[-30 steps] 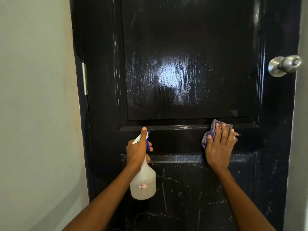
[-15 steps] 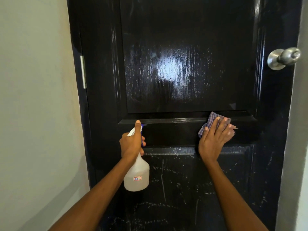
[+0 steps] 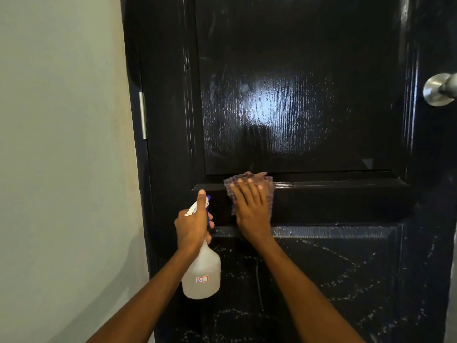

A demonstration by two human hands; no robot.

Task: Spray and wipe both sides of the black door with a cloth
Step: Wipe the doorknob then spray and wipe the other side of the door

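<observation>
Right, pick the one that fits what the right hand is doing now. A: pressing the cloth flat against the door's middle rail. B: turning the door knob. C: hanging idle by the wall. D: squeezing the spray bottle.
A: the right hand lies with straight fingers on the checked cloth against the black door, while the left hand holds the spray bottle.

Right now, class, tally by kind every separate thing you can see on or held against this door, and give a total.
Doors: 1, the black door
Spray bottles: 1, the spray bottle
Cloths: 1, the cloth
Door knobs: 1, the knob
Hinges: 1, the hinge
Total: 5
</observation>
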